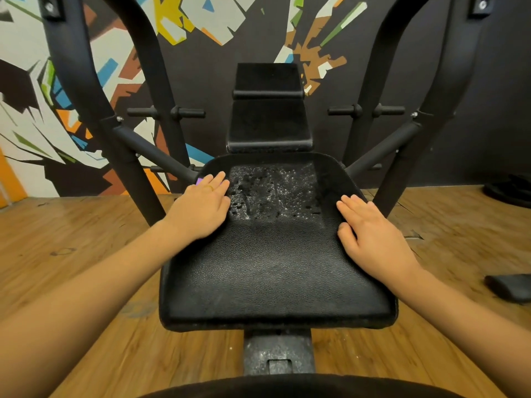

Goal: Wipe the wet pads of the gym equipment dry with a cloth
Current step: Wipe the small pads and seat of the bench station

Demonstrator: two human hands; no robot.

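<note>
We rest our left hand (201, 208) flat at nine o'clock and our right hand (373, 234) flat at three o'clock on the seat pad (273, 268), both grasping nothing, while water drops (273, 191) cover its twelve o'clock part and no cloth shows, so wiping seems not begun.

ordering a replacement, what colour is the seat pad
The seat pad is black with a pebbled grain, clearest in the head view.

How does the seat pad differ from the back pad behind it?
The seat pad lies flat with water drops across its far part; the back pad rises behind it, no drops plainly showing. The left hand and right hand rest on the seat pad, neither on the back pad. Both pads are black.
</note>
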